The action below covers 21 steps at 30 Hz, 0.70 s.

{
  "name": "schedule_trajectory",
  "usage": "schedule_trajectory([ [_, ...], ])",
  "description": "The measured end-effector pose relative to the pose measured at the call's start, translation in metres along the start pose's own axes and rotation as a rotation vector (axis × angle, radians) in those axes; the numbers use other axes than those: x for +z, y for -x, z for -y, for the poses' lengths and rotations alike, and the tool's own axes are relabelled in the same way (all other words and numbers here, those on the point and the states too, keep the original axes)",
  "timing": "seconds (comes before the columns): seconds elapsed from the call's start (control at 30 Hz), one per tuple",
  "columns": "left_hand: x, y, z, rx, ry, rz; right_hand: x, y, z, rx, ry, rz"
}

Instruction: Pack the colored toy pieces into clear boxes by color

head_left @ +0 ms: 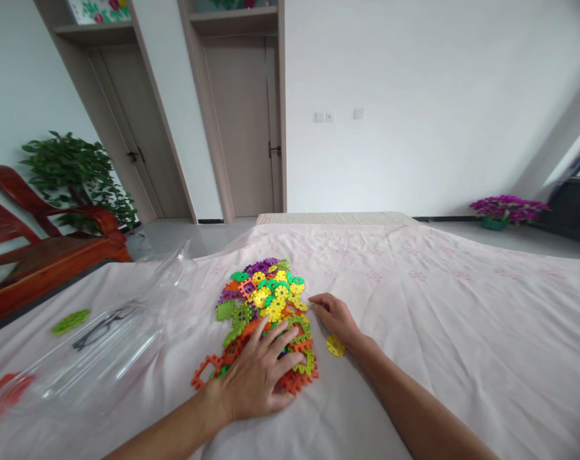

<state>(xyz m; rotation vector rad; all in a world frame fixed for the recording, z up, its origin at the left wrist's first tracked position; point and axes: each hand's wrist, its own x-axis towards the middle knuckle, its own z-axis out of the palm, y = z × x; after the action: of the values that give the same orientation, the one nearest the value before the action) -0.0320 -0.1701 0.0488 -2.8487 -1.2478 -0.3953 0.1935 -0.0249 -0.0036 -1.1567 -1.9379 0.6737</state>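
A heap of plastic building pieces lies on the cloth in front of me. Yellow and green notched discs (272,300) top its far half, with purple pieces (261,267) behind them. Orange and lime toothed square pieces (299,329) make up the near half. My left hand (261,374) rests on this near part, fingers spread, covering some pieces. Beside the heap's right edge is my right hand (336,317), fingers curled and tips close together; whatever they may hold is hidden. A single yellow disc (335,345) lies just under the right wrist.
A clear plastic bag (122,345) lies left, with dark-framed glasses (101,327) showing at it. Near it are a lime piece (70,322) and orange-red pieces (2,396). The pink-white cloth (438,332) is wrinkled. A wooden chair (55,246) stands far left.
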Motion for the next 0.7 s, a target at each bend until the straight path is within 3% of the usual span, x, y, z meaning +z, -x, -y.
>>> schedule_trajectory([
  [0.27, 0.006, -0.032, 0.027, -0.091, -0.052, -0.101, -0.004, 0.005, 0.014, -0.045, -0.005, 0.042],
  [0.57, 0.002, -0.065, 0.074, -0.383, -0.021, -0.361, -0.002, 0.005, 0.009, -0.022, 0.036, 0.022],
  [0.7, -0.004, -0.073, 0.096, -0.442, -0.044, -0.385, -0.003, 0.004, 0.009, -0.025, 0.044, 0.017],
])
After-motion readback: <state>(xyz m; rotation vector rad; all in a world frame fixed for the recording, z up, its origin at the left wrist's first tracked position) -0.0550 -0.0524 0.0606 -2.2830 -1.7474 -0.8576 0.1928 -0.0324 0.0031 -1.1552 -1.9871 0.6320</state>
